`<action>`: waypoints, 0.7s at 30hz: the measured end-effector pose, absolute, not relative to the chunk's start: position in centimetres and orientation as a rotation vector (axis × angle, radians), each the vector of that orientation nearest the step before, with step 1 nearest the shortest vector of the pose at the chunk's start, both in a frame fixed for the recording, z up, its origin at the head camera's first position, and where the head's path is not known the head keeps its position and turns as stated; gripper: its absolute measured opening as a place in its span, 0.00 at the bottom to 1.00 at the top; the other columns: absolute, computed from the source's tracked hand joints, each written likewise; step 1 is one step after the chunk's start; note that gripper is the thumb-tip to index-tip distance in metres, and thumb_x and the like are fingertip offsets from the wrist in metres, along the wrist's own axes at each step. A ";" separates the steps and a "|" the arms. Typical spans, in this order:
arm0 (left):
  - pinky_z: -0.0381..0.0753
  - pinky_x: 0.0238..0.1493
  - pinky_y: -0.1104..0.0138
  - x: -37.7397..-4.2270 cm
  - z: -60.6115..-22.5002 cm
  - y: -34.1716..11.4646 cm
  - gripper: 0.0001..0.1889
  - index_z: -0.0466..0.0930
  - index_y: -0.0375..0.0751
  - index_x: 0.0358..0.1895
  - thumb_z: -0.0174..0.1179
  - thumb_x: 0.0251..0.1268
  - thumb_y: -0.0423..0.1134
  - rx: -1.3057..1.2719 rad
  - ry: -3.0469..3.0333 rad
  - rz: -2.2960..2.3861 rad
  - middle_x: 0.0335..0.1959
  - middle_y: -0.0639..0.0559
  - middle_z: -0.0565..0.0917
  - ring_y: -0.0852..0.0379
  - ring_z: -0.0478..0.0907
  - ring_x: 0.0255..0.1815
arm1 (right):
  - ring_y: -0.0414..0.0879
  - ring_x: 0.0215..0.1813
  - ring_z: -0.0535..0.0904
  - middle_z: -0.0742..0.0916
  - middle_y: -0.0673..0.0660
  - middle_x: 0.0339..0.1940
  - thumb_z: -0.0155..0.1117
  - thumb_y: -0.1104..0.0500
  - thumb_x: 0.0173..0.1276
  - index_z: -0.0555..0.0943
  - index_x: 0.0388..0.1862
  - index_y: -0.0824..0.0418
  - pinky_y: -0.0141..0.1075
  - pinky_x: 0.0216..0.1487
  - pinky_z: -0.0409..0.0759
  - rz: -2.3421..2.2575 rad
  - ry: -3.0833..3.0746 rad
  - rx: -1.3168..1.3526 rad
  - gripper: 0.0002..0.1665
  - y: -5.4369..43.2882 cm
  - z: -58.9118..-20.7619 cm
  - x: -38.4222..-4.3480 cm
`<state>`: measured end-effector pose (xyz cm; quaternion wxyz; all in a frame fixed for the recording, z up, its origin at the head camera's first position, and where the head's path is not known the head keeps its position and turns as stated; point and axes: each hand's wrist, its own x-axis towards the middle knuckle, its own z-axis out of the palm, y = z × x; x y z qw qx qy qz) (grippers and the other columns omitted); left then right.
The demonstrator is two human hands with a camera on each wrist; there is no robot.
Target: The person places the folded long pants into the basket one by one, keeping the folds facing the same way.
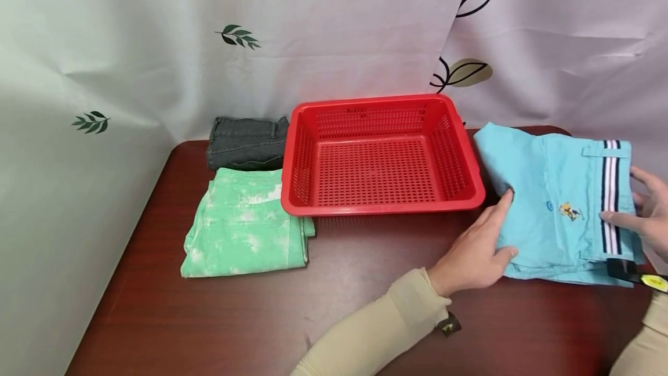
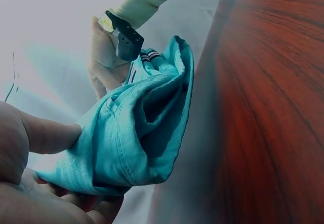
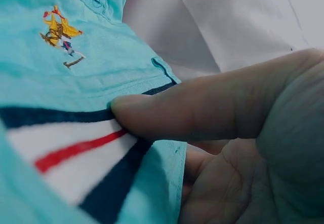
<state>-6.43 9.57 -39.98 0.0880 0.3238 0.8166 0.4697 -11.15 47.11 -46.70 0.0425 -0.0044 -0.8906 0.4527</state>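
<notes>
Folded light-blue garment (image 1: 548,237): situated between the two hands, over the right end of the counter (image 1: 219,318). Left hand (image 1: 477,248) grasps its left folded edge, thumb above and fingers beneath. Right hand (image 1: 649,210) pinches the striped waistband (image 1: 610,184) at the opposite edge, thumb pressed on the stripe, fingers underneath. Left forearm, in a beige sleeve (image 1: 370,329), reaches obliquely up and right from the lower middle; the right forearm enters at the lower right corner. A small embroidered figure (image 1: 570,211) shows on the upper face of the garment. Adjacent, to its left, stands a red perforated basket (image 1: 383,210). Left of that lie a folded green-and-white garment (image 1: 240,231) and, behind it, a folded dark grey one (image 1: 245,138). A leaf-printed pale cloth (image 1: 323,16) hangs behind.
</notes>
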 end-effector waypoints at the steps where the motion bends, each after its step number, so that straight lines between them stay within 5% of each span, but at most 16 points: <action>1: 0.58 0.67 0.80 -6.5 -39.9 9.5 0.48 0.31 0.50 0.82 0.58 0.72 0.35 0.968 2.435 1.400 0.81 0.59 0.51 0.71 0.48 0.77 | 0.19 0.39 0.77 0.76 0.29 0.48 0.56 0.72 0.73 0.44 0.83 0.37 0.25 0.30 0.80 1.388 -2.712 -0.010 0.54 48.1 -47.6 -11.5; 11: 0.57 0.68 0.80 -6.7 -38.6 8.7 0.48 0.32 0.48 0.82 0.58 0.71 0.32 1.037 2.438 1.471 0.82 0.58 0.48 0.70 0.46 0.78 | 0.16 0.42 0.77 0.76 0.24 0.52 0.52 0.83 0.66 0.45 0.84 0.47 0.17 0.31 0.75 1.485 -2.587 0.175 0.57 43.7 -42.2 -10.0; 21: 0.58 0.68 0.80 -6.9 -37.4 7.6 0.48 0.34 0.47 0.82 0.58 0.69 0.30 1.075 2.453 1.542 0.81 0.55 0.52 0.69 0.48 0.78 | 0.24 0.53 0.77 0.76 0.38 0.66 0.52 0.88 0.59 0.49 0.83 0.54 0.16 0.45 0.74 1.404 -2.534 0.304 0.58 48.8 -47.3 -12.4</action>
